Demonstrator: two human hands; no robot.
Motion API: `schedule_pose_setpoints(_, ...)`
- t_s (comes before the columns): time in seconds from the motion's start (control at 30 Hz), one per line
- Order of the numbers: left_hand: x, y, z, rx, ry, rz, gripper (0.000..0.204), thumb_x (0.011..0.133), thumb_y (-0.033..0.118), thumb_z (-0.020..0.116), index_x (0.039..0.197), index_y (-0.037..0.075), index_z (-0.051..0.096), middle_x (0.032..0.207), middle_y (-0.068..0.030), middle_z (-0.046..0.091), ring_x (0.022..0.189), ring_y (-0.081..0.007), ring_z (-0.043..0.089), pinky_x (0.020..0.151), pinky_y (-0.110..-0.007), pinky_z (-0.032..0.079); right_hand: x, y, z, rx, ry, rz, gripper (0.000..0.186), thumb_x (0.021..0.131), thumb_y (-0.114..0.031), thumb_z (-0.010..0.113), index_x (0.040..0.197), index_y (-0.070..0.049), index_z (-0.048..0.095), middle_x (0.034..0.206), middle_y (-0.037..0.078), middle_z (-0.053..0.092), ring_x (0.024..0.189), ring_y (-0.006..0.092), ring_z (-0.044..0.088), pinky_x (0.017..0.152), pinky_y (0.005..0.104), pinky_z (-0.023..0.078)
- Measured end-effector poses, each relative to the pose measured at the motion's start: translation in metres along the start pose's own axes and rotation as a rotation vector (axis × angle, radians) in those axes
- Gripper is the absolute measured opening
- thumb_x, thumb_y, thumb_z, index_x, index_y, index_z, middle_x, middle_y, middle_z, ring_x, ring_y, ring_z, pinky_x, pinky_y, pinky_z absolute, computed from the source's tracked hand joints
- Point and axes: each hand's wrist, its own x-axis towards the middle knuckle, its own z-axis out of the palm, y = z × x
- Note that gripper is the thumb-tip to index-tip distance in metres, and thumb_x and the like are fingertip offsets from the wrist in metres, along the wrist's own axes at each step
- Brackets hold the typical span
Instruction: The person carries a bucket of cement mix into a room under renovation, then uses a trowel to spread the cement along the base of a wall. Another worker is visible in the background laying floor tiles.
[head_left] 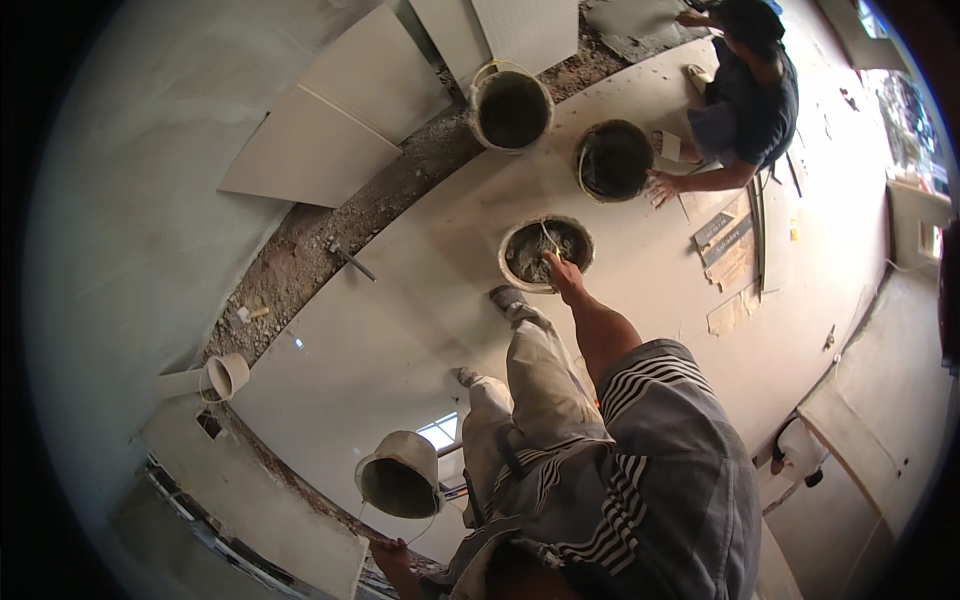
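My right arm reaches out to a bucket of wet grey mortar (590, 262) on the pale floor. My right hand (564, 272) is closed round its handle (549, 236), at the near rim. At the lower left, my left hand (392, 554) holds the thin wire handle (432, 524) of a grey bucket (408, 445). This bucket hangs tilted, its dark mouth facing the lower left. A black bucket (612, 160) of dark contents stands beyond the mortar bucket, with a co-worker's hand (661, 188) beside its rim.
The crouching co-worker (752, 90) is at upper right. Another mortar-stained bucket (512, 108) stands near leaning boards (310, 145). Along the rubble strip (290, 262) lie a hammer (352, 260), a mallet (248, 316) and a white bucket (228, 374). Cardboard (728, 262) lies right. Another person (802, 450) is farther off.
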Motion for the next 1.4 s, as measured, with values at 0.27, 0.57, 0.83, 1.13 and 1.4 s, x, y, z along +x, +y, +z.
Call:
schedule_pose_setpoints(0.27, 0.013, 0.023, 0.053, 0.073, -0.173, -0.012, 0.038, 0.092, 0.039, 0.056, 0.067, 0.016, 0.040, 0.051, 0.0001, 0.039, 0.048, -0.0190, 0.044, 0.063, -0.038, 0.040, -0.002, -0.003, -0.003, -0.138, -0.083, 0.088, 0.066, 0.080, -0.057, 0.066, 0.109, 0.001, 0.061, 0.092, 0.014, 0.063, 0.071, 0.0249, 0.060, 0.070, 0.0362, 0.047)
schedule_pose_setpoints(0.57, 0.047, 0.055, 0.153, 0.214, -0.401, -0.124, 0.037, 0.093, 0.037, 0.055, 0.068, 0.015, 0.040, 0.055, 0.0002, 0.035, 0.053, -0.0188, 0.043, 0.063, -0.039, 0.040, -0.142, 0.019, -0.050, -0.213, 0.122, -0.117, 0.055, 0.083, -0.047, 0.062, 0.103, 0.004, 0.064, 0.101, 0.025, 0.066, 0.097, 0.0376, 0.063, 0.083, 0.0441, 0.049)
schedule_pose_setpoints(0.83, 0.067, 0.057, 0.252, 0.437, -0.827, -0.050, 0.034, 0.090, 0.030, 0.056, 0.067, 0.014, 0.036, 0.057, -0.0004, 0.036, 0.061, -0.0188, 0.045, 0.067, -0.038, 0.041, -0.304, 0.167, -0.047, 0.205, 0.214, 0.267, 0.047, 0.089, -0.042, 0.059, 0.105, 0.002, 0.063, 0.084, 0.009, 0.065, 0.064, 0.0173, 0.059, 0.051, 0.0334, 0.045)
schedule_pose_setpoints(1.13, -0.088, 0.008, 0.316, 0.660, -0.991, 0.365, 0.031, 0.090, 0.036, 0.060, 0.071, 0.016, 0.046, 0.057, 0.0015, 0.048, 0.059, -0.0172, 0.055, 0.057, -0.038, 0.040, -0.424, 0.253, 0.019, 0.561, 0.342, 0.337, 0.039, 0.088, -0.038, 0.058, 0.088, 0.000, 0.064, 0.075, 0.011, 0.064, 0.059, 0.0199, 0.060, 0.048, 0.0340, 0.045)
schedule_pose_setpoints(1.4, -0.375, 0.010, 0.288, 0.807, -1.501, 0.201, 0.032, 0.086, 0.044, 0.063, 0.082, 0.012, 0.059, 0.069, 0.0012, 0.058, 0.069, -0.0168, 0.060, 0.074, -0.038, 0.047, -0.431, 0.364, 0.005, 0.934, 0.377, 0.369, 0.030, 0.091, -0.033, 0.059, 0.099, -0.004, 0.062, 0.083, 0.011, 0.064, 0.059, 0.0219, 0.061, 0.044, 0.0324, 0.043)
